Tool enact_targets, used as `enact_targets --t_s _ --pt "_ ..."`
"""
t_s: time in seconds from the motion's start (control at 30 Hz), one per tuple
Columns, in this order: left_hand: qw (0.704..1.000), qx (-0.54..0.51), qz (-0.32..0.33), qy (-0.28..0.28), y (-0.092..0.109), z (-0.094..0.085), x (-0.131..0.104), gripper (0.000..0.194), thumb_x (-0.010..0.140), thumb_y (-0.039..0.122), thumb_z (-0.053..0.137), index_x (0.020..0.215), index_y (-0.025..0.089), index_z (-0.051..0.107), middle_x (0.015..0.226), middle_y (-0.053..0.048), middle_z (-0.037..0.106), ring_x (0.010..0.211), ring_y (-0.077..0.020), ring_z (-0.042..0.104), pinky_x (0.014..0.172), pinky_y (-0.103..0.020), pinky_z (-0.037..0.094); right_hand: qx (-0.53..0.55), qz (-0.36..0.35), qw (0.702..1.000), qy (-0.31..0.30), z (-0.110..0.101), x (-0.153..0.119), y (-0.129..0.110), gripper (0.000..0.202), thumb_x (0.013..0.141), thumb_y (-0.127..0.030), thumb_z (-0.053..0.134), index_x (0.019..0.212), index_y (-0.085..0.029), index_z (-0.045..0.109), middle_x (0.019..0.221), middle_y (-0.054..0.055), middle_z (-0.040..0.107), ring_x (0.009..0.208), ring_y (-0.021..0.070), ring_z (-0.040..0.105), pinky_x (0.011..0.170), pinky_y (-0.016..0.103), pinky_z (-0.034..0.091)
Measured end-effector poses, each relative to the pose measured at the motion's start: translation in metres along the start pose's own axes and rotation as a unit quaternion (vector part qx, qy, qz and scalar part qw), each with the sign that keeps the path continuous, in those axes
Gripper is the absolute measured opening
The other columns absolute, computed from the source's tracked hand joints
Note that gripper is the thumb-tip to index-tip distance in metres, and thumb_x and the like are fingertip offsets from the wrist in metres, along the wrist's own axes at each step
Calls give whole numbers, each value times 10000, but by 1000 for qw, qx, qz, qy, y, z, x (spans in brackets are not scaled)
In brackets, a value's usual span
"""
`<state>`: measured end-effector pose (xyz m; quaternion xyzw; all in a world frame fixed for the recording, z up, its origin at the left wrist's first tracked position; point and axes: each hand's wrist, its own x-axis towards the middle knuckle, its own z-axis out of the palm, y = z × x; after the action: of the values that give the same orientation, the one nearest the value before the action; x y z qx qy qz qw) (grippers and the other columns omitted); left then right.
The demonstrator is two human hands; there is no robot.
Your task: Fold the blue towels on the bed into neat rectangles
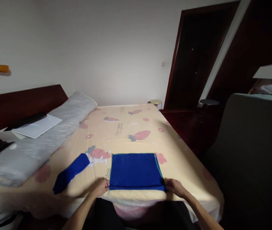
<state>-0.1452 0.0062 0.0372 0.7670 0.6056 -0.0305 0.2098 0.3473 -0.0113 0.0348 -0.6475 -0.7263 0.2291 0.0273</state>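
Observation:
A blue cloth [136, 171] with green-stitched edges lies flat on the bed near its front edge. Its near edge is turned up in a narrow fold. My left hand [101, 187] is closed, pinching the near left corner of this cloth. At the near right corner my right hand [175, 187] is closed on it too, fingers bent around the edge. Left of the cloth lies a second blue piece of fabric [71, 174], folded into a long narrow strip and set at a slant, apart from both hands.
The bed [136, 121] has a yellow sheet printed with carrots and rabbits. A rolled grey quilt [61, 127] runs along the left, carrying a white flat case [37, 126]. A dark chair back [253, 143] stands at the right. Stools [156, 102] are near the dark door [202, 54].

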Motion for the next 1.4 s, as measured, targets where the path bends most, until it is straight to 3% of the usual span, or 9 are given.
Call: enact_targets --t_s 0.37,0.63,0.8,0.93,1.07,1.2,1.4 --pt "994 58 -82 40 30 -13 -4 189 815 154 494 937 212 626 982 -57 671 954 -183 604 814 -257 397 -85 -3 995 50 7 1 -11 250 846 -264 426 963 -234 645 952 60 697 878 211 636 749 294 406" --pt "990 84 -99 51 45 -13 -4 327 811 138 494 1117 216 581 1147 -68 646 1082 -198 573 906 -297 381 -142 25 987 73 8 -3 -29 336 832 -182 440 1131 -221 589 1087 108 657 1037 268 584 831 359 381" --pt "990 100 -79 60 54 -21 -9 344 809 98 470 1104 227 590 1197 -67 601 1126 -207 530 950 -321 353 -162 -42 980 111 8 -4 -59 330 826 -72 361 1008 -174 616 1012 132 647 956 252 586 837 353 367" --pt "990 102 -78 53 58 -25 -12 310 809 100 466 1046 230 618 1171 -67 598 1126 -215 517 955 -334 344 -114 -137 981 73 14 -8 -92 317 813 -92 380 999 -181 622 1022 100 646 960 233 584 871 343 375" --pt "989 104 -88 52 59 -26 -12 312 808 107 463 1044 240 618 1163 -59 600 1135 -213 506 971 -354 325 -76 -218 973 5 25 -14 -112 478 782 -146 439 1245 -196 549 1223 112 613 1136 265 526 1004 424 318" --pt "990 104 -89 44 59 -24 -12 337 808 110 449 1078 231 611 1211 -72 582 1185 -216 476 990 -377 308 -81 -225 970 -49 33 -16 -110 644 763 -194 451 1406 -181 414 1468 143 406 1300 319 395 1064 541 239" --pt "989 121 -59 58 57 -20 -8 484 798 68 395 1234 220 540 1319 -92 531 1272 -233 415 1043 -391 277 -77 -199 973 -86 40 -10 -95 777 707 -191 456 1468 -207 303 1528 143 268 1352 310 342 1062 592 232"
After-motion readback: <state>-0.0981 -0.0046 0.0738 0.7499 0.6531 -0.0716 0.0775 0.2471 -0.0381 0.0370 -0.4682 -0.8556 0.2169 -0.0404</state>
